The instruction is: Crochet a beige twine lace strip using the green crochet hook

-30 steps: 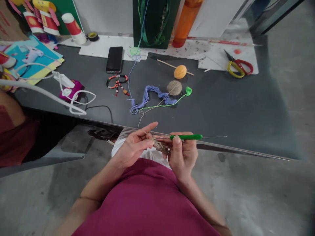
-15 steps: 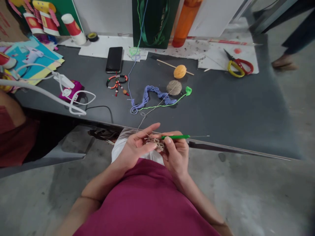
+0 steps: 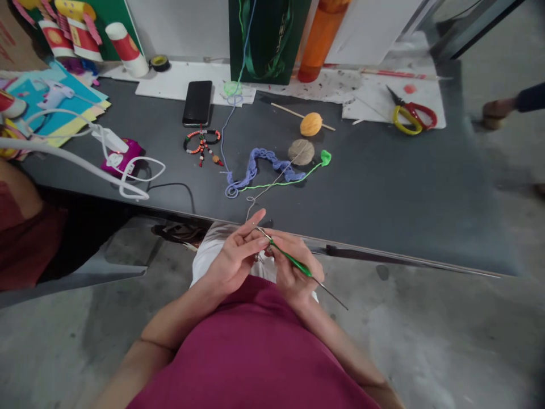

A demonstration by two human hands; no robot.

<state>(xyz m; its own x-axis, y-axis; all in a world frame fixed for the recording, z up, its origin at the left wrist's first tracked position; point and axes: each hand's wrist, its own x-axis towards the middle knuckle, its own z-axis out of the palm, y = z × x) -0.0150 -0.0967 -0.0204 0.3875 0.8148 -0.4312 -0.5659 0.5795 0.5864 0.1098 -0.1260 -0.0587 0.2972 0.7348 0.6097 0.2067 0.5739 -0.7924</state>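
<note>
The fingers of the right hand (image 3: 294,271) curl closed around a slim green-handled crochet hook (image 3: 293,261), its metal tip reaching across to the left hand (image 3: 234,255). The left fingers, index raised, pinch a small tan crocheted piece (image 3: 259,257), mostly hidden between the hands. A thin tan thread (image 3: 251,209) rises from the hands to a round tan yarn ball (image 3: 301,152) on the dark grey desk (image 3: 383,199), beside a wavy blue crocheted chain (image 3: 255,165) and a bright green yarn strand (image 3: 281,185). A black phone (image 3: 197,103) and red-and-yellow scissors (image 3: 411,116) lie farther off.
</note>
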